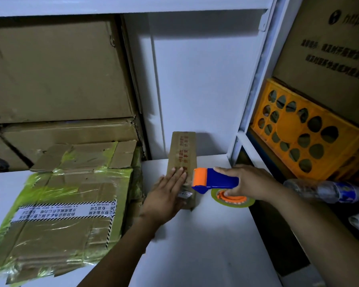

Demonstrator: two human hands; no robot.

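A narrow brown cardboard box with red printed tape along its top lies on the white table. My left hand presses flat on the box's near end, fingers straight. My right hand grips a blue and orange tape dispenser, its orange head at the box's right edge. The dispenser's tape roll, greenish with an orange hub, sits low beside the box.
A flattened carton with yellow-green tape lies at left. Large stacked cartons fill the back left. At right stand a white shelf post, an orange crate, a printed carton and a lying plastic bottle.
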